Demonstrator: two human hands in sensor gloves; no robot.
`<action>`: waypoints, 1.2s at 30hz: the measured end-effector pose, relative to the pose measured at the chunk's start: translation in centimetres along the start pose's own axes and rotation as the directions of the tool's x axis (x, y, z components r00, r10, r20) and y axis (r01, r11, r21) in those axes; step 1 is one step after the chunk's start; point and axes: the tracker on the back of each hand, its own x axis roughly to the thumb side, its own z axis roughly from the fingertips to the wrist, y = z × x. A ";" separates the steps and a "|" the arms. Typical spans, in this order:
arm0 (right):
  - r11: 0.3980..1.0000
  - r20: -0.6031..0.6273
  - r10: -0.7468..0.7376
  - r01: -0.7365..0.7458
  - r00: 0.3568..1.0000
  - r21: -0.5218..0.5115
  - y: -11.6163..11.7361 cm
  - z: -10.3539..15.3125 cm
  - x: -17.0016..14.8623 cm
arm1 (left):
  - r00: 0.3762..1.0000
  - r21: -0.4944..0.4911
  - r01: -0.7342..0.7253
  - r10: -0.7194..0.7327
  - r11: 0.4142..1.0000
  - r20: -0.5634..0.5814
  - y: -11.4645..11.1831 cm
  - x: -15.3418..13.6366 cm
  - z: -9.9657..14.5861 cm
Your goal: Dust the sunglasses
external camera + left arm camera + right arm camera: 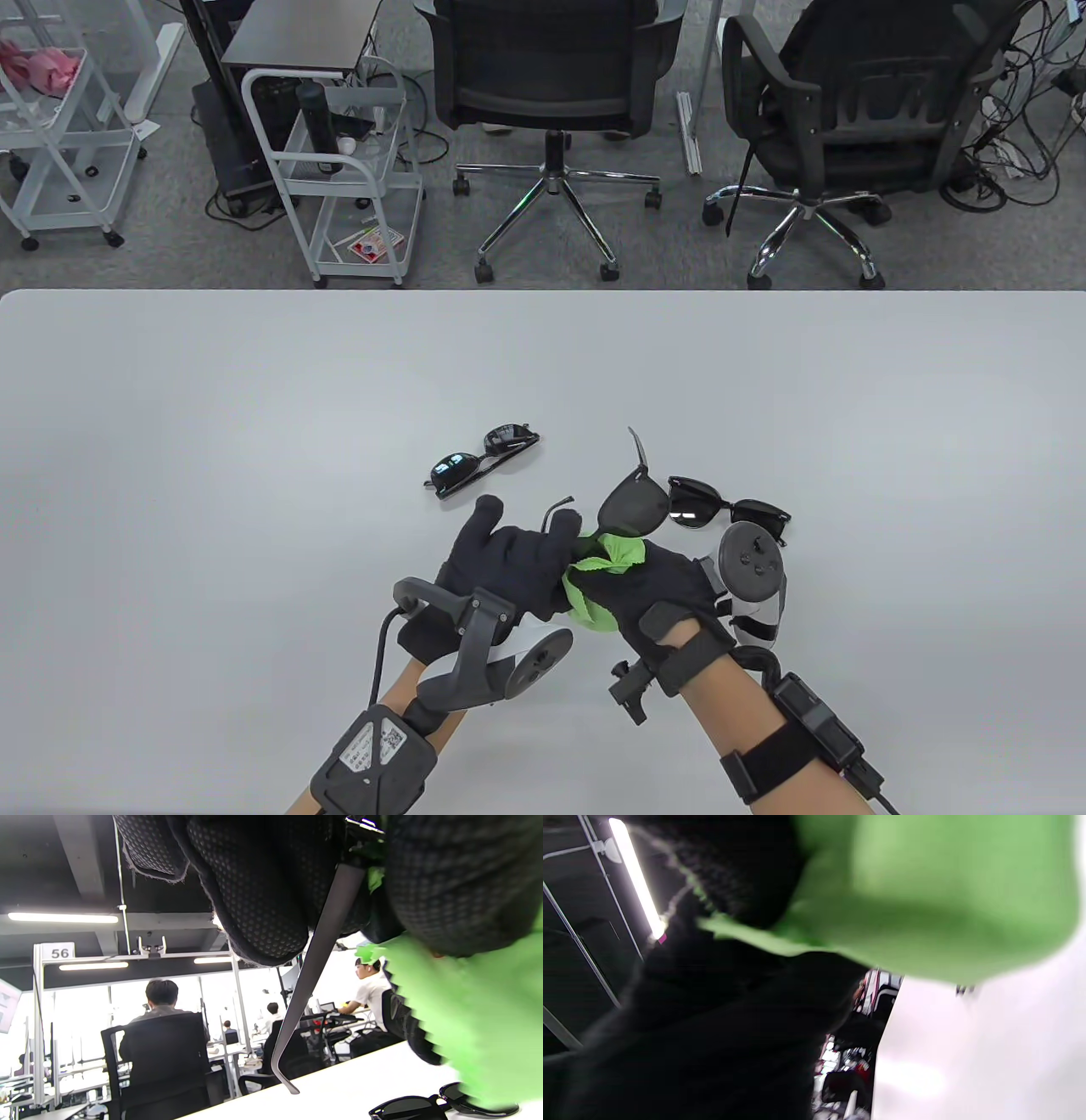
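Sunglasses (480,463), 1 folded pair, are lying on the bench (212,441) left of centre. My left hand (509,564) is gripping the held pair (624,505) above the near edge, its fingers curling round 1 side. My right hand (657,594) is pinching a green cloth (607,564) against that pair. Another pair (725,509) is resting just right.

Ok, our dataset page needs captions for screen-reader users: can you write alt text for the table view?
Two gloved hands hold a pair of dark sunglasses above a white table; the left hand grips the frame while the right hand works a green cloth against it. Two more pairs lie on the table, one behind the left hand, one near the right. Office chairs stand beyond.
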 end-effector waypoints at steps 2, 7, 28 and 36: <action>0.999 0.005 -0.001 0.001 1.000 -0.035 -0.1 0.2 0.1 | 1.000 0.002 0.007 -0.007 1.000 -0.004 0.1 0.3 -0.1; 1.000 0.047 0.005 -0.005 0.999 0.001 0.1 0.2 0.3 | 0.998 -0.010 0.058 -0.058 0.998 -0.034 -0.2 0.6 -0.1; 0.999 0.098 -0.041 0.037 0.994 0.037 0.8 0.3 1.0 | 0.995 0.021 0.030 -0.028 0.999 -0.093 0.1 -0.3 -0.4; 0.989 0.199 0.090 -0.064 0.976 -0.134 -3.7 0.7 2.6 | 0.972 -0.195 -0.102 0.056 0.975 -0.227 -2.5 -6.1 0.3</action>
